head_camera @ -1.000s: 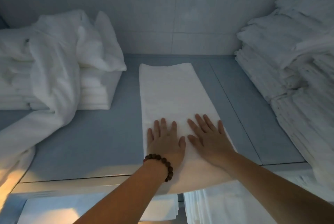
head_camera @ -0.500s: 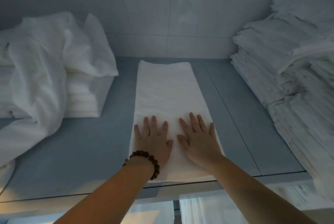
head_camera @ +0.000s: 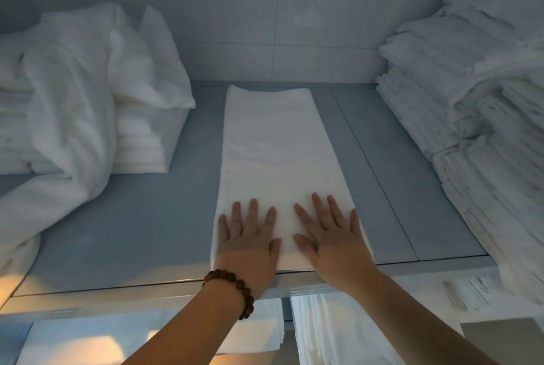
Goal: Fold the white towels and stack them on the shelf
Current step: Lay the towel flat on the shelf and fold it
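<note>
A long folded white towel (head_camera: 273, 146) lies flat on the blue-grey shelf (head_camera: 132, 226), running from the back wall to the front edge. My left hand (head_camera: 247, 244), with a bead bracelet at the wrist, presses flat on the towel's near left part, fingers spread. Beside it my right hand (head_camera: 332, 241) lies flat on the near right part, fingers spread too. Neither hand grips the cloth.
A stack of folded white towels (head_camera: 141, 141) with a loose crumpled sheet (head_camera: 64, 105) draped over it stands at the left. A tall pile of folded linen (head_camera: 477, 117) fills the right side. More white linen (head_camera: 329, 332) hangs on a lower level below the shelf edge.
The towel has slid further back onto the shelf under both palms; its near end no longer overhangs the front edge. Both hands stay flat on it.
</note>
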Demonstrator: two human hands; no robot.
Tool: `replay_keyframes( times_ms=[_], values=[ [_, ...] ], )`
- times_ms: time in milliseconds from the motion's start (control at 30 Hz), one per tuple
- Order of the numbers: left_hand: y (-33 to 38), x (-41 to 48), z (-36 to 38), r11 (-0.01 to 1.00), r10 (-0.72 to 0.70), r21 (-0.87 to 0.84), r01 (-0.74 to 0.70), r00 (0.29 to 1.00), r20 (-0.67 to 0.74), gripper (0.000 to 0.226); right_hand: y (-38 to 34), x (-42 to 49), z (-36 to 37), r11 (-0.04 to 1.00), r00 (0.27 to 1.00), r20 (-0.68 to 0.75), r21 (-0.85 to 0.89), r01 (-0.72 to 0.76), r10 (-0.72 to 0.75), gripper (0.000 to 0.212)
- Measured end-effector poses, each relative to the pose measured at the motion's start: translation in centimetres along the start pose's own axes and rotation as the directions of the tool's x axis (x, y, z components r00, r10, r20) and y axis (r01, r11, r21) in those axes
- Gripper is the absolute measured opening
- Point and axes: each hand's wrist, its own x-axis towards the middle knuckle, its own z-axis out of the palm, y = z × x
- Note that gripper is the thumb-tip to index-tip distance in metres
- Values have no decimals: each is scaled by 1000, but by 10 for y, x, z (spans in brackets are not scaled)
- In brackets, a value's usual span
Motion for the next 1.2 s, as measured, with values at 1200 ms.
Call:
replay_keyframes(
  times_ms=[1200],
  values=[
    [52, -128, -49, 1000, -10, 31, 3, 979, 205, 83, 12, -141, -28, 995, 986, 127, 24, 102, -104, 79]
  ],
)
